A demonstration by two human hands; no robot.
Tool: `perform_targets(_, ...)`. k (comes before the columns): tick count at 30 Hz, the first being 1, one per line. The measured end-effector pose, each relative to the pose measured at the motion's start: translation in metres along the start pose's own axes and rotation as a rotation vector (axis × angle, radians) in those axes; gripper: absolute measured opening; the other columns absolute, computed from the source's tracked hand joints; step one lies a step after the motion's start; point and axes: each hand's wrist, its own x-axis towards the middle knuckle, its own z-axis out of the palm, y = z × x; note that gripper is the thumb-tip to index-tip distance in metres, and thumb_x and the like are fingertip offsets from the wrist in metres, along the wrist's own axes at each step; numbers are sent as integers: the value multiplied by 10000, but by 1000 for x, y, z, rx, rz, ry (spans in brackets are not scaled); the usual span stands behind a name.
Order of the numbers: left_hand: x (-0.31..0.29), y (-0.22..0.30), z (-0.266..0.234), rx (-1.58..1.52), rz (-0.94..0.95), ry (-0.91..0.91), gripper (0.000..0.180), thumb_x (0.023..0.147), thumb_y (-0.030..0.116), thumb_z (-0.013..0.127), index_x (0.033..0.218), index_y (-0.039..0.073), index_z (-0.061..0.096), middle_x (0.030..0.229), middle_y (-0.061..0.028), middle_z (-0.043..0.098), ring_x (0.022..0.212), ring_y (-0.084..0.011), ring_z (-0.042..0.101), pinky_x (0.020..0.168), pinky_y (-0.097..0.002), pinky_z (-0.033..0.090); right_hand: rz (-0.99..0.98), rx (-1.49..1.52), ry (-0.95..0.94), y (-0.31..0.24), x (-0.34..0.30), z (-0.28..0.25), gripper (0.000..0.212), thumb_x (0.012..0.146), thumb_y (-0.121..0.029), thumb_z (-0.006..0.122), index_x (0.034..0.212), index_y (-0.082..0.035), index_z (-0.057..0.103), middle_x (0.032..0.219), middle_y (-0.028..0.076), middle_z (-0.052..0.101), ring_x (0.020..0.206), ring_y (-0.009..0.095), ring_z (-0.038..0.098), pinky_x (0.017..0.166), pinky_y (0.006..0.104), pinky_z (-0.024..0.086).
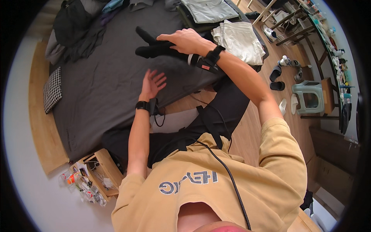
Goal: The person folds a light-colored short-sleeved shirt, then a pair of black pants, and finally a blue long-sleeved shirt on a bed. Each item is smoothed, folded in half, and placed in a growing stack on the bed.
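Dark grey sheeting [96, 85] spreads across the bed, wood-toned flooring [245, 131] off to the right, and out over that sheet we have the action. Right hand [186, 41] is up top, fingers closed over a pair of black socks [152, 51] — the grip looks snug, though the underside of it is hidden from us. Two dark toe ends poke out to the left, one above the other, apart at the tips. Over to the left hand [152, 83], lower down near the bed's edge: fingers spread wide, palm bare, nothing in it, a touch blurred. Both wrists wear black straps.

Just beside the right wrist sits a folded off-white garment [239, 42], with a stack of pale grey folded clothing [210, 11] behind it. Far left, a checked cushion [53, 91] rests at the bed's side — and dark clothes [75, 25] lie heaped beyond. Down on the floor, black slippers [276, 73] near a pale green stool [309, 86].
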Motion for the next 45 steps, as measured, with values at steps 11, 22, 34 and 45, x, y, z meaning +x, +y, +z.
perform_targets(11,-8,5,-43,79,-8,81,963,981,800,455,1690,165,308,1732,-123,339,1590,-383,283,1208,-702,253,77,220,-211,-49,-94,152,332,907,-227,722,1215,-109,683,1140,145,727,1097,345,696,922,485,566)
perform_targets(22,50,-6,-46,499,337,457,933,896,419,864,1546,-71,410,1521,-203,555,1376,-298,566,1150,-389,458,903,914,150,65,-69,198,1151,829,-546,881,1563,140,318,1550,330,502,1430,381,538,1167,425,453)
perform_targets(34,12,-34,-34,840,385,319,969,867,447,892,1547,-69,433,1507,-212,587,1371,-291,581,1149,-394,452,828,691,130,76,-95,224,689,953,-441,788,1360,87,617,1304,257,717,1167,335,720,949,398,562)
perform_targets(45,29,16,-22,301,-144,38,673,922,378,840,1372,-78,633,1280,-175,728,1165,-258,710,1013,-388,583,788,1082,-140,70,-52,148,616,858,-326,888,1288,61,676,1231,155,732,1089,260,700,956,376,550)
